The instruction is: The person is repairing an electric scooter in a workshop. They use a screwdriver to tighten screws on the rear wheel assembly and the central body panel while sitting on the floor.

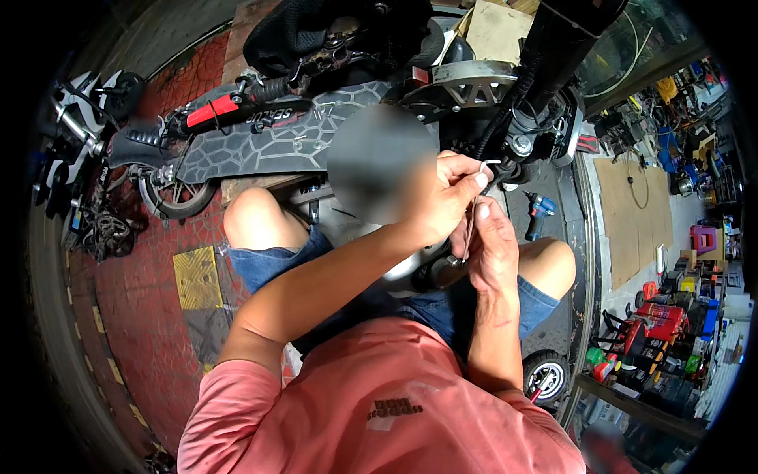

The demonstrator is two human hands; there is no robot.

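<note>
You are seated low, knees apart, over a red brick-patterned pavement (pixel 150 316) with a yellow tactile paving tile (pixel 197 276) just left of your left thigh and a line of yellow dashes curving along the kerb side. In front of you stands an electric scooter: its dark deck (pixel 260 146) with a cracked-stone pattern runs off to the left toward a small rear wheel (pixel 175 196), and its black stem (pixel 557 39) rises at upper right with a bundle of black cables (pixel 505 118) running down it. Your left hand (pixel 442 201) is closed in a pinch, thumb and forefinger gripping a thin white wire tie (pixel 489 164) right at the base of the stem, beside the cables. Your right hand (pixel 493 249) sits just below it, touching the left one, fingers curled shut around the lower length of the same thin strand; whether it also holds a small tool you cannot tell. A blurred patch hides the area just left of your hands. On the dark ground to the right of the stem lies a blue cordless drill (pixel 538 212), near your right knee. Further right, sheets of brown cardboard (pixel 632 213) cover the floor of an open workshop, with red and black tools and boxes (pixel 671 324) crowded along its lower edge. Another small wheel (pixel 545 378) shows beside your right hip. At far left a white and black vehicle (pixel 83 126) is parked.
</note>
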